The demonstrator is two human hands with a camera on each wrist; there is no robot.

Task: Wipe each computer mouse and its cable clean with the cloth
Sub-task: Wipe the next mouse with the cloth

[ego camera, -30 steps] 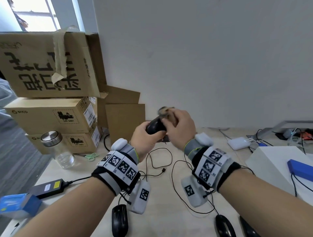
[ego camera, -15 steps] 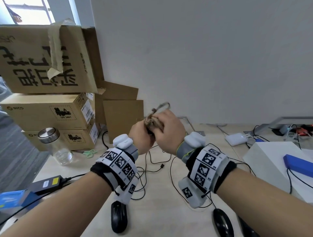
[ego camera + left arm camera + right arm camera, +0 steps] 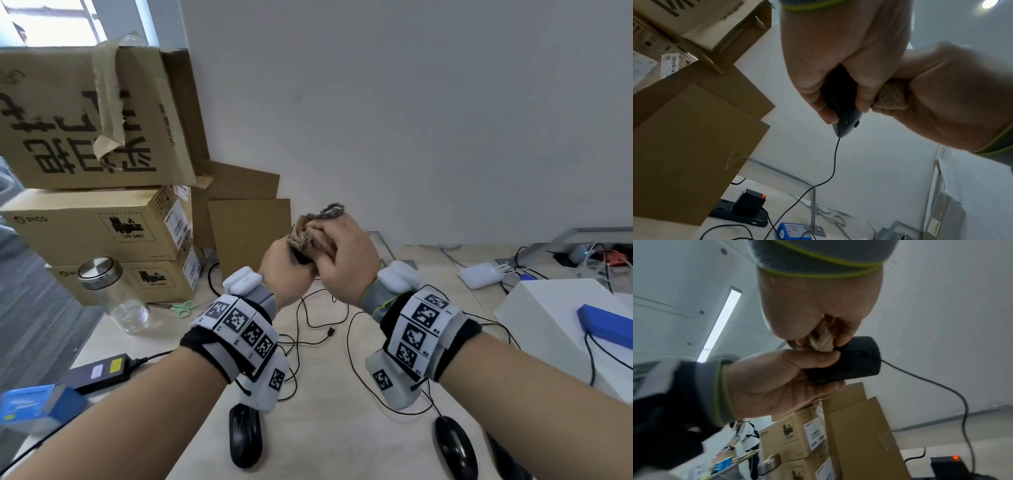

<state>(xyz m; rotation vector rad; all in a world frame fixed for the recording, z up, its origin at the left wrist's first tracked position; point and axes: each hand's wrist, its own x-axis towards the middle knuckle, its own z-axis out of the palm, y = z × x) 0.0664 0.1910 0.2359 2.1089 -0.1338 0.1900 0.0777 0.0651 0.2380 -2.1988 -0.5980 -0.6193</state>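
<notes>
Raised above the desk, the black mouse sits in the left hand, fingers curled round it, cable hanging below. The right hand clutches the bunched cloth against the mouse.

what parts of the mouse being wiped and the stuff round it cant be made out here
- Held mouse: head view hides it behind both hands and the cloth.
- Cloth contact: wrist views show only a tuft between fingers.
- Its cable: plug end untraceable among desk cables.
- Third mouse: cut off by the head view's bottom edge.
</notes>
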